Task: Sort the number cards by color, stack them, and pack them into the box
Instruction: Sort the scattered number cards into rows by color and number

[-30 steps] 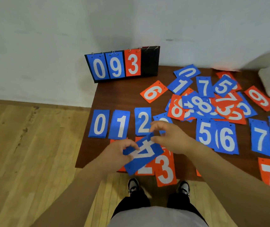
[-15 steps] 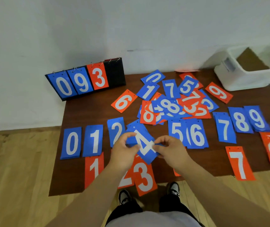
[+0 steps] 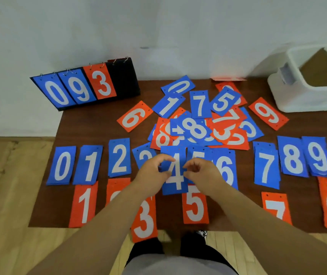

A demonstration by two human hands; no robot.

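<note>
I hold the blue 4 card (image 3: 175,175) pinched between both hands, its numeral upright to my view; my left hand (image 3: 151,175) nips its left edge between thumb and forefinger; my right hand (image 3: 203,174) nips its right edge, fingers curled; whether the card touches the table (image 3: 91,126) I cannot tell; its lower edge overlaps the top of the red 5 card (image 3: 195,207), just nearer me than the grip; the blue 3 card (image 3: 143,155) peeks out beyond my left hand, the blue 5 card (image 3: 198,153) beyond my right; the blue 6 card (image 3: 226,169) lies just right of that hand; the red 3 card (image 3: 146,221) lies nearer me, partly under my left forearm; a loose heap of mixed cards (image 3: 196,128) lies beyond the grip; the white box (image 3: 305,100) stands well apart, beyond and to the right.
</note>
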